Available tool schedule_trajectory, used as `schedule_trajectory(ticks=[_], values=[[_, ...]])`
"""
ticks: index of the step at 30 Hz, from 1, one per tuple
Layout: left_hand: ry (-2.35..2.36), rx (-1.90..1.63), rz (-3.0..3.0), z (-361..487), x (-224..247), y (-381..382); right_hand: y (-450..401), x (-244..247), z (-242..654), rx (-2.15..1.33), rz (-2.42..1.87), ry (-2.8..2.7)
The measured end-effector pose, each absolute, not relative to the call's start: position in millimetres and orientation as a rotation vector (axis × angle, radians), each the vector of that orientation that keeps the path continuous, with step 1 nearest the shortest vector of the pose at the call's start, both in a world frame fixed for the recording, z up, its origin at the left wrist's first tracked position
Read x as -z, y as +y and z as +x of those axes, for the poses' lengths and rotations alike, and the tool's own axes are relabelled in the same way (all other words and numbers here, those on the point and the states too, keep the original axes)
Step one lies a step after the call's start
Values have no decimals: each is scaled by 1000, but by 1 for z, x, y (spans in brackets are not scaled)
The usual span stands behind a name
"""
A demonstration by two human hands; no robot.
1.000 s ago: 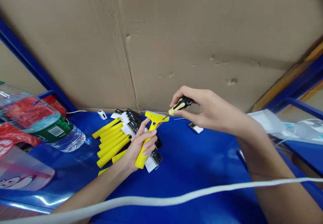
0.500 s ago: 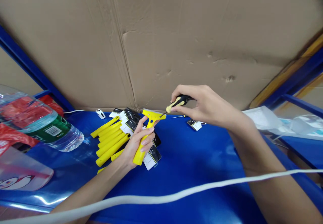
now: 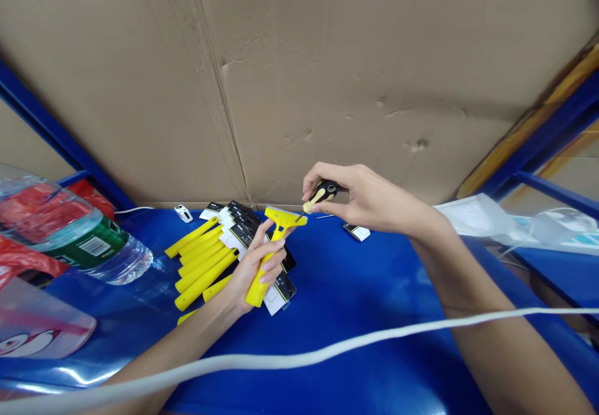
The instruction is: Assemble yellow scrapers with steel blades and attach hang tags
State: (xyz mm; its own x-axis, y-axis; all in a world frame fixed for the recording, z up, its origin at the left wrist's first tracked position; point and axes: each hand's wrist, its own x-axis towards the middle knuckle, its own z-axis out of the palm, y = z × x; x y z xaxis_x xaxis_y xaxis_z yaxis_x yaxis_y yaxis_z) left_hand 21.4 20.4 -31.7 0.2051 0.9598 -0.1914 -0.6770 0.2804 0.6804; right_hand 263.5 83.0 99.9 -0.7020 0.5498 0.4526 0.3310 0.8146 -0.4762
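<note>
My left hand (image 3: 257, 265) is wrapped round the handle of a yellow scraper (image 3: 283, 219), its wide head pointing up and away. In my right hand (image 3: 355, 193) is a black and yellow screwdriver (image 3: 321, 194), pinched between thumb and fingers. The screwdriver's tip meets the right part of the scraper's head; the exact contact is too small to make out. Several yellow handles (image 3: 206, 274) lie side by side left of my left hand. Black and white packages (image 3: 238, 224) lie beyond and partly under that hand.
A large water bottle (image 3: 98, 243) and a clear cup (image 3: 47, 327) stand or lie at the left of the blue table (image 3: 355, 290). A white cable (image 3: 304, 359) crosses the foreground. Cardboard (image 3: 327, 78) rises behind. A small package (image 3: 356, 232) lies beyond my right hand.
My right hand and the screwdriver have shifted slightly left and down, and the screwdriver's handle has turned a little. The whole view has moved slightly. My left hand keeps its hold on the scraper.
</note>
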Motion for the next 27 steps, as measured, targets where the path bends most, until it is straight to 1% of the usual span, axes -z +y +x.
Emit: schedule_trajectory(ticks=[4,8,10,12,15,17,21,27], values=[[648,-1224,517,21,29,20,84,-93,257,-537,-683,-2256],[590,-1255,556,19,27,20,97,-84,251,-625,-624,-1955],[564,-1276,581,16,26,20,107,-80,251,-740,-605,-1798],[546,-1301,621,14,25,19,117,-76,253,-863,-675,-1711],[532,-1330,690,12,27,19,126,-68,258,-1100,-802,-1770],[539,-1327,719,11,28,18,128,-61,259,-1284,-806,-1848],[529,-1291,730,10,27,15,131,-46,254,-1621,-610,-1817],[431,-1192,675,12,18,5,136,-31,244,-1792,-341,-1702]])
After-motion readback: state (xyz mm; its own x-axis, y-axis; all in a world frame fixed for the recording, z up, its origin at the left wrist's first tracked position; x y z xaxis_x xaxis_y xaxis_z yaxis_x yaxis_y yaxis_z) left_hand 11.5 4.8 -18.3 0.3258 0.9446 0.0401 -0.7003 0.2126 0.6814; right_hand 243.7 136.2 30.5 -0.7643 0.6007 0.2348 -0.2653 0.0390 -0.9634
